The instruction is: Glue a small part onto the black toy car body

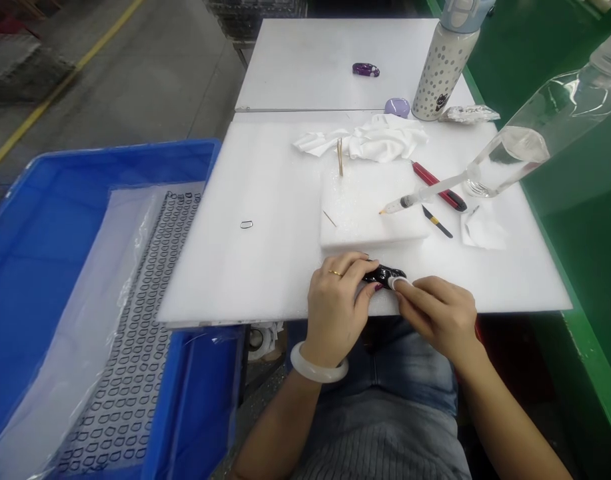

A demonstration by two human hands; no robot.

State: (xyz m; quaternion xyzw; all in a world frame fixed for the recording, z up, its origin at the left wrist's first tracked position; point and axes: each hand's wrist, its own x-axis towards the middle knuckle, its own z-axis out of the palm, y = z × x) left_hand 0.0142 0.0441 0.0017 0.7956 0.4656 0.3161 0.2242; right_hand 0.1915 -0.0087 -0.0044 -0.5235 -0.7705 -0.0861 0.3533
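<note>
My left hand, with a gold ring and a white bangle, is curled round one end of a small glossy black part at the near edge of the white foam board. My right hand pinches the part's other end, and one fingertip wears a white finger cot. Both hands rest on the board's front edge, above my lap. Most of the black part is hidden by my fingers.
A white foam pad lies just beyond my hands, with a clear dispensing bottle tilted over it, a red pen, a small blade and white cloths. A blue crate holding a sheet of small black rings stands at the left. One loose ring lies on the board.
</note>
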